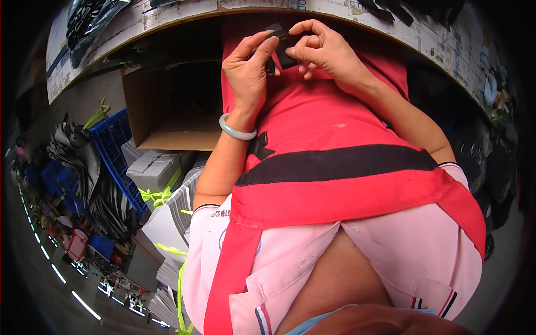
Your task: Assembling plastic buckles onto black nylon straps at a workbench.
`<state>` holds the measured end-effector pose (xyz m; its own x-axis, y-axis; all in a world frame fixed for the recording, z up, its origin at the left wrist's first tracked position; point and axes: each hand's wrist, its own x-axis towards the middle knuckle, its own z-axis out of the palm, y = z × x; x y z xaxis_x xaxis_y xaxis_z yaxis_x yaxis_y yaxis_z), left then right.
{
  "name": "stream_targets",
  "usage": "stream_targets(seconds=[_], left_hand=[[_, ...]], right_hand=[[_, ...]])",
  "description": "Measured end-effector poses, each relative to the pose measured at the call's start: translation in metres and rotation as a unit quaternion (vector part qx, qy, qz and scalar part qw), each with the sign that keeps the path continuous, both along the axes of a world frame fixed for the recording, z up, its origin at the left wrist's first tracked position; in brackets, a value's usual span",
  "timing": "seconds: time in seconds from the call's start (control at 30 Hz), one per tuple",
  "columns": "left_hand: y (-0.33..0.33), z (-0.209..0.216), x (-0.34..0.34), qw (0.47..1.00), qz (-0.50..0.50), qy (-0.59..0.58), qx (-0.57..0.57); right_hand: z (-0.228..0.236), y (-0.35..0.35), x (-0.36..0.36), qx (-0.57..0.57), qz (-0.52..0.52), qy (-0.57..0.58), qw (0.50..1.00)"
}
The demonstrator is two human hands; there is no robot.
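Observation:
Over the lap of the red apron, my left hand pinches a flat black strip between thumb and fingers. The strip looks folded or looped, with red showing through a gap in it. My right hand is at its right side, index finger arched above and thumb tip against the strip's edge. The other right fingers curl underneath, partly hidden. What exactly the black strip belongs to cannot be made out. A pale bangle circles my left wrist.
A worn white tabletop curves along the far side, with black pieces in clear plastic at its left. Below stand an open cardboard box, a blue crate, dark sheets and grey-white bundles tied with yellow-green strips.

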<state>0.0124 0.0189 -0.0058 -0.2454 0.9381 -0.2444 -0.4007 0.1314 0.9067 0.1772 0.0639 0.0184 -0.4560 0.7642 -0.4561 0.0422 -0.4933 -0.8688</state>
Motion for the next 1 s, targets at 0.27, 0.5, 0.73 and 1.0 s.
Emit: stream_targets(seconds=[0.27, 0.5, 0.73, 1.0], left_hand=[[-0.002, -0.005, -0.004, 0.999, -0.042, -0.001, -0.001], [-0.009, -0.015, -0.015, 0.987, -0.059, 0.111, 0.1], [-0.017, -0.004, -0.018, 0.962, -0.09, 0.201, 0.162], [-0.023, 0.001, -0.017, 0.951, -0.112, 0.225, 0.182]], right_hand=[[0.0, -0.002, -0.004, 0.037, -0.029, 0.026, 0.999], [-0.004, 0.016, 0.009, -0.058, 0.069, 0.042, 0.995], [-0.002, 0.018, 0.014, -0.107, 0.158, 0.021, 0.982], [0.003, 0.026, 0.019, -0.153, 0.229, 0.019, 0.961]])
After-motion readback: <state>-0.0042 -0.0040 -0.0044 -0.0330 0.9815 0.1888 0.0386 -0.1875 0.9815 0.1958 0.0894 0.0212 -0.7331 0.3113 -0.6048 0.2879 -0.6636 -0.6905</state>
